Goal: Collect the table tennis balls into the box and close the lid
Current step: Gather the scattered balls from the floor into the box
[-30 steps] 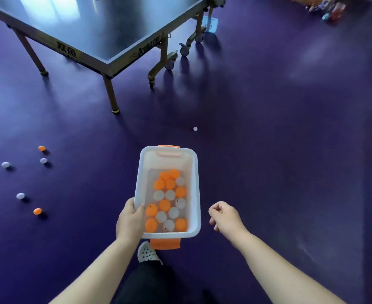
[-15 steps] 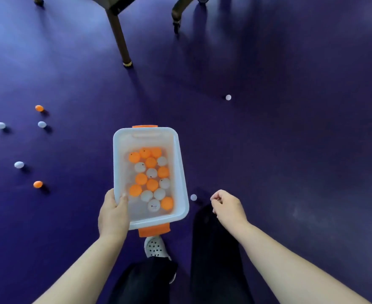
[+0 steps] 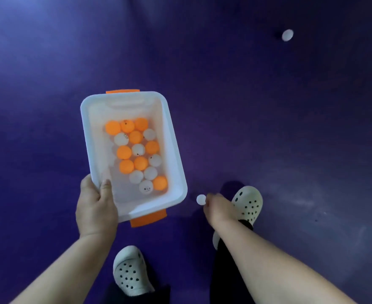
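Head view, only one: left hand (image 3: 96,207) grips the near left corner of the white box (image 3: 174,137), thumb hooked over the rim, fingers under; box is lidless, tilted a bit w/ its near right corner low, and holds a loose layer of orange and white balls (image 3: 137,152). Right hand (image 3: 216,208) is low by the floor (image 3: 268,128), just in front of the right shoe (image 3: 247,205), fingertips closed to a pinch touching a white ball (image 3: 201,199) that sits just right of the box's near corner. Can't tell if that ball is already lifted or only touched on the floor. Risks, as I judge: pinch is thin and on the ball's edge, so the ball may squirt out and roll off; box is held one-handed at a corner while the person bends, so more tilt could send balls over the low rim. Another white ball (image 3: 287,35) lies well apart, far right on the floor, so collecting isn't done; no lid in view, closing still to come. Left shoe (image 3: 129,270) sits below the box.
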The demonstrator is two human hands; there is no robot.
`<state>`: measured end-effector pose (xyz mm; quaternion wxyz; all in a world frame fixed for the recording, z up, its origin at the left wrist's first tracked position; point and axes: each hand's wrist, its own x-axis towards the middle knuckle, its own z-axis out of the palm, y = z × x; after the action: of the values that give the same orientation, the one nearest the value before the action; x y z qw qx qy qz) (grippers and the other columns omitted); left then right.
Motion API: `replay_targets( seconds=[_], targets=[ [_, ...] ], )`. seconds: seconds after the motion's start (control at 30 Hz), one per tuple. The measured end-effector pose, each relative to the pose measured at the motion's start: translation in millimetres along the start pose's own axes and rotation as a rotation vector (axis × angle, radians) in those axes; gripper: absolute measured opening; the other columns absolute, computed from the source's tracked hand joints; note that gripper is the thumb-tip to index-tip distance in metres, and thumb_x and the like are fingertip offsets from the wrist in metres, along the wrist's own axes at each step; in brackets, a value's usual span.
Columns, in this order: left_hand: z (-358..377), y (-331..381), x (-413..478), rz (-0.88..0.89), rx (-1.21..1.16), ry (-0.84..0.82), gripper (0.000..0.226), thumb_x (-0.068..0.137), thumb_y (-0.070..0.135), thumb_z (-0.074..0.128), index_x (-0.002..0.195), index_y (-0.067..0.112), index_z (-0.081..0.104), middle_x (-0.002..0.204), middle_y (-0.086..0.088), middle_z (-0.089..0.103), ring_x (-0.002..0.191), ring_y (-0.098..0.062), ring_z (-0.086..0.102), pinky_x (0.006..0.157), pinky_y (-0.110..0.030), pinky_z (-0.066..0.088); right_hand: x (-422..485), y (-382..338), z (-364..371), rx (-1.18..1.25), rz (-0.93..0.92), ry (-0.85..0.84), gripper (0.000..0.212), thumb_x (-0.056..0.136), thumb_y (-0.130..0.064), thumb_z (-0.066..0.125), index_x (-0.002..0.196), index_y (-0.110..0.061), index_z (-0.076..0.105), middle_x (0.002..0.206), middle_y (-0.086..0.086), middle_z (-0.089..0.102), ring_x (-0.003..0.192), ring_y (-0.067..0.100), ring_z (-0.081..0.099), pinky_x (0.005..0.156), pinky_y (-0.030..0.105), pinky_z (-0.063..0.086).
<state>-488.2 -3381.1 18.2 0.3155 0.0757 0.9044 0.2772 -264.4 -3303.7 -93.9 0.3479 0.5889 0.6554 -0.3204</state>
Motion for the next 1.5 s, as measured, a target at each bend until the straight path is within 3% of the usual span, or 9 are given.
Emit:
replay_targets(
  seconds=[0.23, 0.37, 0.6, 0.77, 0.87, 1.03, 1.17, 1.3, 1.5],
  targets=[
    [48, -43, 42, -0.007, 0.030, -0.061, 0.012, 0.099, 0.035, 0.040, 0.105, 0.027, 0.047, 0.085, 0.014, 0.054, 0.077, -0.008, 0.051, 0.072, -0.039, 0.042, 75, -7, 78, 0.071, 0.015, -0.019, 0.048, 0.092, -0.016, 0.055, 0.134, -0.018, 0.032, 0.133, 0.013, 0.031, 0.086, 0.026, 0.063, 0.060, 0.030, 0.050],
    [56, -29, 44, -0.001, 0.079, -0.088, 0.016, 0.099, 0.036, 0.040, 0.108, 0.027, 0.049, 0.087, 0.010, 0.057, 0.080, -0.016, 0.054, 0.070, -0.039, 0.044, 77, 0, 59, 0.341, 0.026, 0.065, 0.031, 0.089, -0.007, 0.051, 0.117, -0.016, 0.042, 0.122, 0.007, 0.038, 0.073, 0.021, 0.052, 0.060, 0.030, 0.046],
    [63, 78, -2, 0.034, 0.141, -0.144, 0.013, 0.099, 0.034, 0.038, 0.099, 0.025, 0.047, 0.083, 0.004, 0.056, 0.072, -0.016, 0.052, 0.064, -0.038, 0.044, 7, 6, -112, 0.998, -0.071, 0.610, 0.034, 0.084, -0.015, 0.067, 0.115, -0.016, 0.055, 0.107, -0.005, 0.049, 0.086, -0.016, 0.049, 0.065, 0.001, 0.041],
    [67, 201, -57, 0.115, 0.128, -0.196, 0.010, 0.099, 0.032, 0.039, 0.095, 0.027, 0.046, 0.082, 0.004, 0.057, 0.073, -0.019, 0.056, 0.068, -0.044, 0.049, -47, 24, -256, 0.913, -0.444, 0.548, 0.042, 0.082, -0.022, 0.070, 0.121, -0.018, 0.054, 0.107, -0.010, 0.048, 0.092, -0.015, 0.047, 0.072, 0.001, 0.041],
    [72, 275, -89, 0.166, 0.113, -0.222, 0.011, 0.099, 0.031, 0.039, 0.097, 0.024, 0.047, 0.083, 0.003, 0.059, 0.074, -0.020, 0.057, 0.068, -0.045, 0.049, -69, 50, -336, 0.795, -0.514, 0.540, 0.042, 0.087, -0.039, 0.060, 0.124, -0.023, 0.052, 0.104, -0.017, 0.043, 0.076, -0.002, 0.051, 0.066, 0.005, 0.042],
    [97, 382, -136, 0.196, 0.078, -0.255, 0.025, 0.099, 0.032, 0.038, 0.118, 0.021, 0.049, 0.100, 0.002, 0.062, 0.082, -0.021, 0.056, 0.066, -0.036, 0.043, -84, 123, -435, 0.782, -0.267, 0.754, 0.025, 0.094, -0.031, 0.053, 0.115, -0.018, 0.056, 0.108, -0.010, 0.049, 0.070, 0.006, 0.051, 0.063, 0.019, 0.043],
    [125, 447, -160, 0.218, 0.022, -0.286, 0.023, 0.099, 0.033, 0.039, 0.117, 0.027, 0.051, 0.094, 0.009, 0.063, 0.081, -0.014, 0.057, 0.063, -0.032, 0.041, -88, 169, -494, 0.760, -0.123, 0.653, 0.035, 0.094, -0.031, 0.051, 0.126, -0.020, 0.048, 0.110, -0.010, 0.051, 0.082, 0.009, 0.052, 0.068, 0.022, 0.040],
    [156, 496, -166, 0.165, 0.009, -0.341, 0.023, 0.097, 0.035, 0.041, 0.116, 0.029, 0.052, 0.100, 0.006, 0.066, 0.089, -0.021, 0.061, 0.079, -0.041, 0.050, -78, 196, -543, 0.803, -0.013, 0.478, 0.038, 0.095, -0.041, 0.044, 0.129, -0.024, 0.042, 0.104, -0.009, 0.055, 0.089, 0.013, 0.054, 0.070, 0.027, 0.039],
    [221, 577, -146, 0.166, 0.012, -0.455, 0.014, 0.098, 0.031, 0.041, 0.106, 0.034, 0.052, 0.093, 0.012, 0.064, 0.082, -0.006, 0.059, 0.065, -0.030, 0.046, -21, 224, -612, 0.731, 0.114, 0.359, 0.016, 0.091, -0.031, 0.048, 0.090, -0.015, 0.048, 0.084, -0.002, 0.060, 0.075, 0.019, 0.059, 0.063, 0.037, 0.050]
  ],
)
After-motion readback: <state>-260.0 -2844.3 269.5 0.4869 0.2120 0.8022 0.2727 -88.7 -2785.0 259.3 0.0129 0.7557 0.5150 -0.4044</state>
